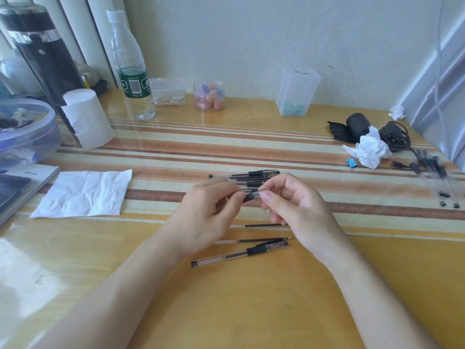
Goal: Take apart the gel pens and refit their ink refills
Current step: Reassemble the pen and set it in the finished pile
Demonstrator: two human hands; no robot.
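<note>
Both hands meet over the middle of the desk on one gel pen (pixel 252 196). My left hand (pixel 208 210) grips its black rubber grip end. My right hand (pixel 292 200) pinches the clear tip section between thumb and fingers. Behind the hands lies a small pile of capped gel pens (pixel 247 175). In front of the hands lie a loose ink refill (pixel 254 240), a second refill (pixel 264 225) partly hidden by my right hand, and a capped gel pen (pixel 239 253).
A white tissue (pixel 83 192) lies flat at the left. A tissue roll (pixel 88 119), a water bottle (pixel 130 69), clear jars and boxes stand along the back. Crumpled tissue (pixel 370 149), a blue binder clip (pixel 351 162) and black cables (pixel 427 162) are at the right.
</note>
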